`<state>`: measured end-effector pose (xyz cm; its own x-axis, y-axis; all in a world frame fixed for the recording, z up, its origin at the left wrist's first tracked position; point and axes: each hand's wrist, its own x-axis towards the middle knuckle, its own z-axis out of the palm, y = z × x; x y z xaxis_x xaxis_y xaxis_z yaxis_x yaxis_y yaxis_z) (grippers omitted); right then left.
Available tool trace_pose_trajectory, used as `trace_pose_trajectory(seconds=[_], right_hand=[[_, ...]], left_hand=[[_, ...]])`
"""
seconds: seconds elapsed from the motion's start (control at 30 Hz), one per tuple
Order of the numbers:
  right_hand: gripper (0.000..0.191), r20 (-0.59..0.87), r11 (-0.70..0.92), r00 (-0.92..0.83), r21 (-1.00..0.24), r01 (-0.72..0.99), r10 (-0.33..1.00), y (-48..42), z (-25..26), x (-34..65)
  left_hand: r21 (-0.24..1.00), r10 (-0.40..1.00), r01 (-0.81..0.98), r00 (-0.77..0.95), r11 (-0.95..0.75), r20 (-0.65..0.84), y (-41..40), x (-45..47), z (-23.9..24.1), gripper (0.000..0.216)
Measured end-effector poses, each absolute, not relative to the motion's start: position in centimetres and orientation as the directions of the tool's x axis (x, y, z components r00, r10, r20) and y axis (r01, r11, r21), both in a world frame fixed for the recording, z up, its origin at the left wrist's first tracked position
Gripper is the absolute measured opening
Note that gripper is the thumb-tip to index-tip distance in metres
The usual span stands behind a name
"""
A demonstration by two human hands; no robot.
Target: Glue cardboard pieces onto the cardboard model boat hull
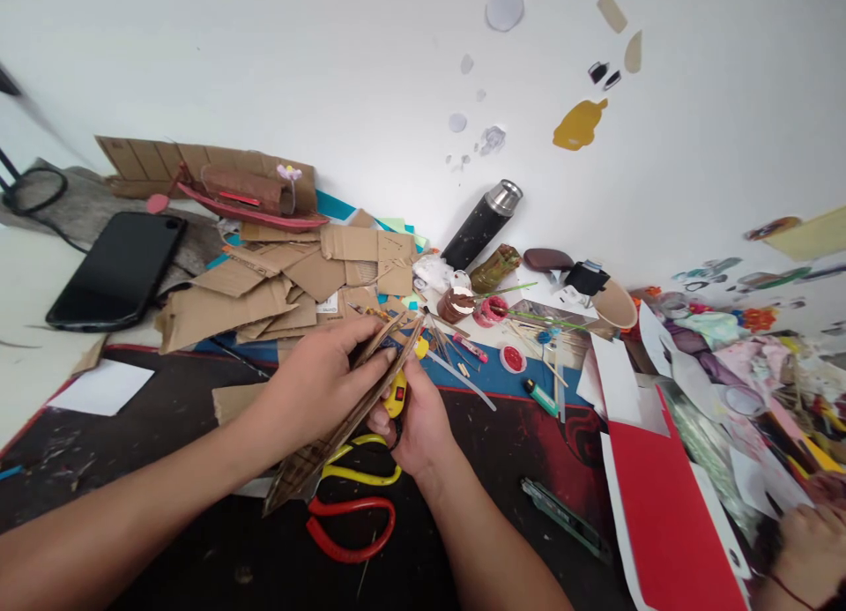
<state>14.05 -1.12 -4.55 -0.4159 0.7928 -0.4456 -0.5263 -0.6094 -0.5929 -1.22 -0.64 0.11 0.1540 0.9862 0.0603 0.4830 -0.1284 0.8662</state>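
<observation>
Left fingers [374, 375] clamped on cardboard [307, 465] edges, right fingers [416, 380] on yellow tool [395, 398], scissors [350, 506] close.

Craft workspace; can't tell home, school or studio. Evidence: cardboard scraps [225, 318] and model boat [248, 216] by the desk's [26, 377] far left corner, stained pots [455, 309] nearer mid far edge, scissors [353, 554], yellow glue gun [395, 397], cutouts [580, 125] on white wall [330, 73].

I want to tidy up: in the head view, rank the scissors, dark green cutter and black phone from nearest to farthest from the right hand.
From the right hand:
1. Scissors, just below it, toward the left.
2. Dark green cutter, off to its lower right.
3. Black phone, far over at the left.
</observation>
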Motion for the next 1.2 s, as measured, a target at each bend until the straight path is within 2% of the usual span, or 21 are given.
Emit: trace_pose_trajectory(seconds=[0.37, 0.73, 0.97, 1.2], right_hand=[[0.071, -0.461, -0.556, -0.313, -0.650, -0.517, 0.830, -1.15, -4.15, 14.03], [0.068, -0.417, -0.513, -0.300, -0.678, -0.526, 0.858, -1.19, -3.92, 14.11], [0.067, -0.392, -0.503, -0.315, -0.681, -0.532, 0.864, -1.30, -4.13, 14.32], [0.062, -0.380, -0.497, -0.320, -0.674, -0.546, 0.868, -1.18, -4.58, 14.38]], left_hand=[[0.813, 0.986, 0.564, 0.151, -0.144, 0.070, -0.63, -1.30, -0.03, 0.029], [0.715, 0.976, 0.664, 0.169, -0.216, 0.138, -0.96, -1.56, 0.38, 0.022], [0.500, 0.907, 0.767, 0.260, -0.402, 0.331, -1.27, -1.81, 0.34, 0.022], [0.191, 0.818, 0.851, 0.372, -0.489, 0.438, -1.50, -1.95, 0.26, 0.018]])
